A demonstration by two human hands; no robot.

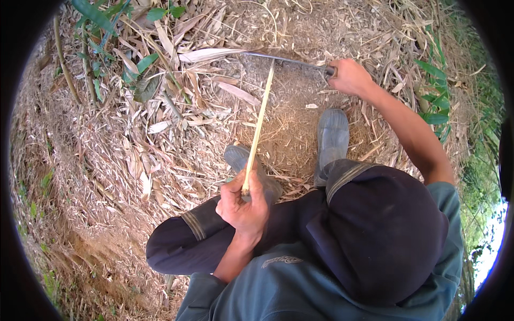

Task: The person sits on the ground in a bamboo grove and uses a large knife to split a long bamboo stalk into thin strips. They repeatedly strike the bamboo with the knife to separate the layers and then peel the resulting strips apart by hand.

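One pale stick point(261, 117) — near end pinched by thumb and fingers of the left hand point(243, 207) — points forward over leaf litter point(160, 139), far tip at a long knife point(300, 62) clenched crosswise in the right hand point(349, 78).

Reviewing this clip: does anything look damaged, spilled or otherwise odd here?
Nothing stands out. The left hand grips an intact-looking pale stick; the right hand holds a long-bladed knife near its far end. Dry leaves litter the ground, which suits this outdoor spot.
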